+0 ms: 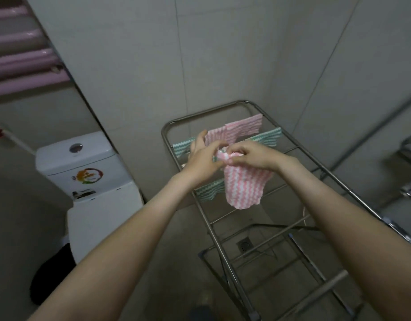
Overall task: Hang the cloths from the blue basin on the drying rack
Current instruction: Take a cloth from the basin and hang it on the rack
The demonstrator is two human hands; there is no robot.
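Pinching bunched top edge of pink-striped cloth [244, 188] with left hand [202, 162] and right hand [249, 156], above drying rack [212, 230] middle rails; on far rails, second pink cloth [245, 127], green cloth [267, 136].

dim flat indoor light, soft blur, wide-angle bending at edges

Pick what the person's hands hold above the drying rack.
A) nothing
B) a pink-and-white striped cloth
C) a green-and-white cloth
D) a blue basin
B: the right hand and the left hand both pinch the bunched top of the pink-and-white striped cloth, which hangs down over the drying rack.
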